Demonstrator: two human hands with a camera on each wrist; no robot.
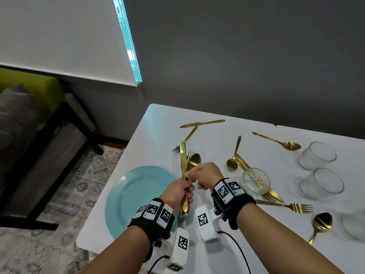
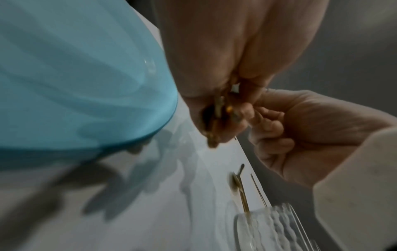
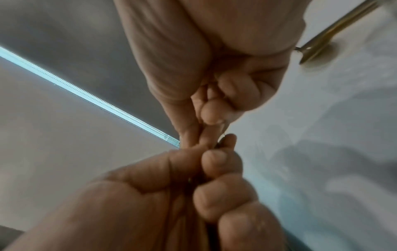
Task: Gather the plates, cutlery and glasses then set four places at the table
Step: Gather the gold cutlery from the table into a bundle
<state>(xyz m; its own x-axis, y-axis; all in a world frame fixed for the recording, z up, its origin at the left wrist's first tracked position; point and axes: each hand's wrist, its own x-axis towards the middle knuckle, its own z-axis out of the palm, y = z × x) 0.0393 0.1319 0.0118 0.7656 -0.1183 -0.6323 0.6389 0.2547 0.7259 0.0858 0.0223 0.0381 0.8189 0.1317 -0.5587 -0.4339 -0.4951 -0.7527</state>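
Observation:
My left hand grips a bundle of gold cutlery upright over the right rim of the teal plate: a knife, a fork and a spoon. My right hand meets it from the right and pinches the bundle just above the left fist. In the left wrist view the handle ends stick out below the left palm, with the right hand curled beside them. In the right wrist view the left hand's fingers are wrapped around the handles. Several clear glasses stand to the right.
Loose gold cutlery lies across the white table: a knife, a fork, spoons and forks. Two more glasses stand at the far right. A green sofa and a patterned rug lie past the table's left edge.

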